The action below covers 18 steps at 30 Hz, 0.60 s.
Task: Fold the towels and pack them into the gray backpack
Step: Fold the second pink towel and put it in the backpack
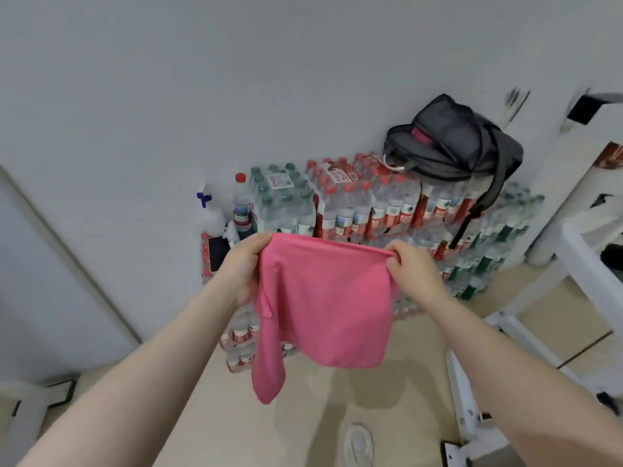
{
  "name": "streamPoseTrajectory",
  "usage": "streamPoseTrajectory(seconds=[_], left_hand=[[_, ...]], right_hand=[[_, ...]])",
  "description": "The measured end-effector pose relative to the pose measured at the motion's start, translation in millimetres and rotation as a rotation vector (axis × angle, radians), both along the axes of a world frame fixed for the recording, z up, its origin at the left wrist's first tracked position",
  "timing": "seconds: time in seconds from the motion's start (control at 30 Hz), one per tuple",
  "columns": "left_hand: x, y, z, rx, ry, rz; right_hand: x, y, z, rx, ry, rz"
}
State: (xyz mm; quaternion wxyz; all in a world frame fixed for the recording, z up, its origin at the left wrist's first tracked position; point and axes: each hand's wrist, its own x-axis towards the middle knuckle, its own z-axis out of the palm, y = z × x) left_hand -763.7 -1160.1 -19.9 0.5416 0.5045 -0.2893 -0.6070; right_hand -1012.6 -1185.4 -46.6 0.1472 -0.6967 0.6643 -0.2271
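Down near me I see a white shoe [359,444] on the smooth tan floor [303,433]. Just above it, both bare arms reach out and hold up a soft pink towel [323,305]. My left hand [244,267] has its fingers curled round the towel's top left corner. My right hand [413,267] pinches the top right corner, where the cloth is bunched. The towel hangs flat like a square in the middle, and on the left a long floppy flap droops lower than the rest. On the right stands a white metal frame [472,382] with straight bars. Farther off, against the plain gray wall [236,79], I see a big stack of clear plastic water bottles [354,207] in shiny wrap, some with red caps and some with green. A white spray bottle [212,214] stands at the left of the stack. The gray backpack [451,139] sits on top of the bottles at the far right, lumpy and open, with something pink showing inside.
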Motion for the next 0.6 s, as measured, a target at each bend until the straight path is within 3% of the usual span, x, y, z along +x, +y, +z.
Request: streamPoseTrajectory(seconds=[0.23,0.4,0.53,0.6], left_hand=[[-1.1,-138.6,-19.1,0.084,-0.073,0.312],[-2.1,-216.3,-19.6,-0.02,-0.694,0.414],[5.5,-268.6,-0.7,-0.123,-0.929,0.561],[17.0,-294.0,8.7,-0.2,-1.196,0.551]], right_hand=[[-61.4,-159.6,-14.5,0.023,-0.157,-0.117],[-76.6,-261.7,-8.6,0.051,-0.276,-0.151],[-67.6,-325.7,2.7,0.009,-0.313,-0.082],[-61.7,-358.6,8.7,-0.008,-0.268,-0.035]])
